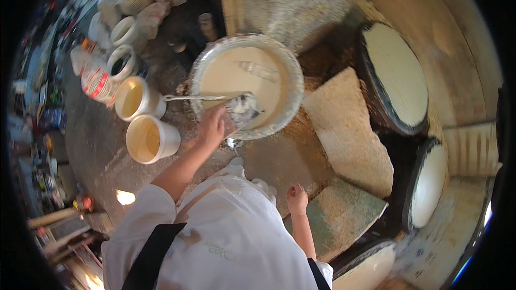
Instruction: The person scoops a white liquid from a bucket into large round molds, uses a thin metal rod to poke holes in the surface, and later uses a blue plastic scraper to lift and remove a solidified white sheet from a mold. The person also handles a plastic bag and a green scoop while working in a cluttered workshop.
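Note:
A large round basin (296, 88) of creamy beige liquid stands before me. My left hand (211, 127) reaches over its near left rim and grips a grey, residue-coated object (243, 109), perhaps a scoop or container; its kind is blurred. A metal rod or long handle (197, 97) lies across the basin's left rim, its far end hidden behind that object. A clear item (258, 70), apparently a plastic bottle, lies in the liquid. My right hand (297, 198) hangs low at my right side, fingers curled, above the floor beside a green-stained board; whether it holds anything is unclear.
White plastic buckets (169, 139) stand to the left, with plastic bags (96, 82) beyond them. Large dark-rimmed vats (397, 78) of pale material line the right side. A rough slab (350, 129) and a green-stained board (338, 215) lie between them and me. My apron is white.

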The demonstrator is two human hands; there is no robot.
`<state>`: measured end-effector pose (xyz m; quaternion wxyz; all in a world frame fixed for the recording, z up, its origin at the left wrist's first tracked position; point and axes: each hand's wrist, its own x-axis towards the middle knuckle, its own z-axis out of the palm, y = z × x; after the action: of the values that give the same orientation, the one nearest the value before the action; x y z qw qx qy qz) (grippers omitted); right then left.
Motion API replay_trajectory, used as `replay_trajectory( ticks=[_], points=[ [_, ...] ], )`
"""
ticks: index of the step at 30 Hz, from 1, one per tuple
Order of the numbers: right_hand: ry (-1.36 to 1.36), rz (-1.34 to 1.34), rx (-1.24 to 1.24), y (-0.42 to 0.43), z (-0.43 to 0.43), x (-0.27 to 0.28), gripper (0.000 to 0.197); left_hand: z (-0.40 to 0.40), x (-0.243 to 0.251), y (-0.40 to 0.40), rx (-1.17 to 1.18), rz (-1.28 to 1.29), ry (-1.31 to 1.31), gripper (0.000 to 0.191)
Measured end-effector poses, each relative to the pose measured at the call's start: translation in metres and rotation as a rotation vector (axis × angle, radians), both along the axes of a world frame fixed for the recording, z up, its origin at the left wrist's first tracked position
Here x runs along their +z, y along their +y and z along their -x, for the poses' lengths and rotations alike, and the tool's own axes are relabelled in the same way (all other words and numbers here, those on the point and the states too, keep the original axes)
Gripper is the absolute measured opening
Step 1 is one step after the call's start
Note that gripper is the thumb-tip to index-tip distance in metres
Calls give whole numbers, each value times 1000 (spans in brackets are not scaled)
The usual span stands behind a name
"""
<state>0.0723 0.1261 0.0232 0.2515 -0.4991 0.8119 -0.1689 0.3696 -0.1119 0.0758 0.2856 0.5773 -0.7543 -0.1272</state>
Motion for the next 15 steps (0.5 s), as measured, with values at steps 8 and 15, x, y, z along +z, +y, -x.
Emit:
replay_trajectory(
  ticks=[8,15],
  points=[
    [-575,-267,289,-91,-100,-30,27,-139,-48,-64,268,-207,-654,44],
    [-890,-594,408,-122,-170,10,26,-107,-49,10,298,-697,-275,18]
  ],
)
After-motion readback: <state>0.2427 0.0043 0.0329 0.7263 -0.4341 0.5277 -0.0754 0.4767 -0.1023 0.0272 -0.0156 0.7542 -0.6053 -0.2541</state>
